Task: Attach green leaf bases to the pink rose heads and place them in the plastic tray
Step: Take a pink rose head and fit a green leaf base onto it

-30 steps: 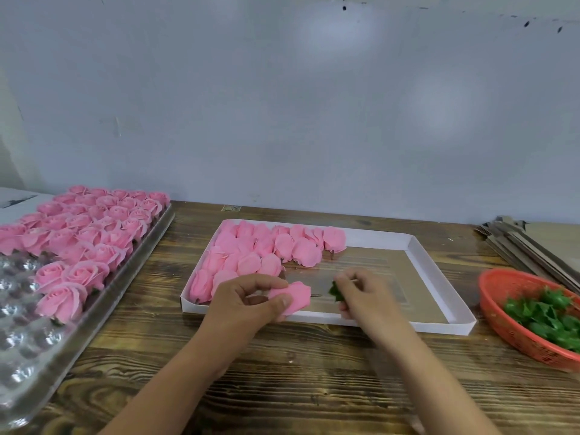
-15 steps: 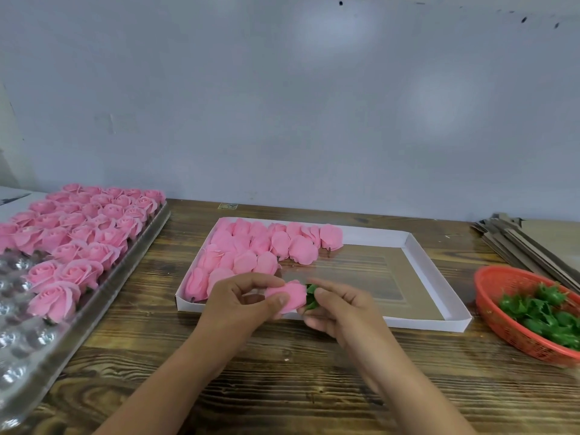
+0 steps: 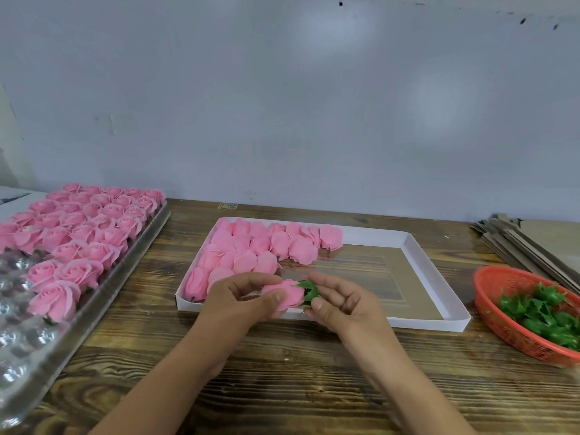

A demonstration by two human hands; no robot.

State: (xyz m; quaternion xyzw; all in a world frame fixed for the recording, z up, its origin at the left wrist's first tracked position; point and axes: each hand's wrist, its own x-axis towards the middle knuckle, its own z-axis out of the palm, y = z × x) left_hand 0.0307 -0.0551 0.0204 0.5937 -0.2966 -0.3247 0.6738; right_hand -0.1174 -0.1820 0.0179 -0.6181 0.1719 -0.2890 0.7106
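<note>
My left hand (image 3: 243, 298) grips a pink rose head (image 3: 287, 295) above the front edge of the white box (image 3: 433, 277). A green leaf base (image 3: 309, 291) sits against the rose's right end, and my right hand (image 3: 340, 304) pinches it between thumb and fingers. Several loose pink rose heads (image 3: 260, 246) lie in the left part of the box. The clear plastic tray (image 3: 94, 296) at the left holds several rows of upright roses (image 3: 81, 227); its near cups show no flowers.
An orange basket (image 3: 502, 321) with several green leaf bases (image 3: 539, 312) stands at the right. Flat cardboard sheets (image 3: 527, 243) are stacked at the back right. Bare wooden tabletop (image 3: 282, 381) runs along the front under my forearms.
My right hand brought the green leaf base leftward from over the box to the rose held in my left hand. Both hands now meet at the rose.
</note>
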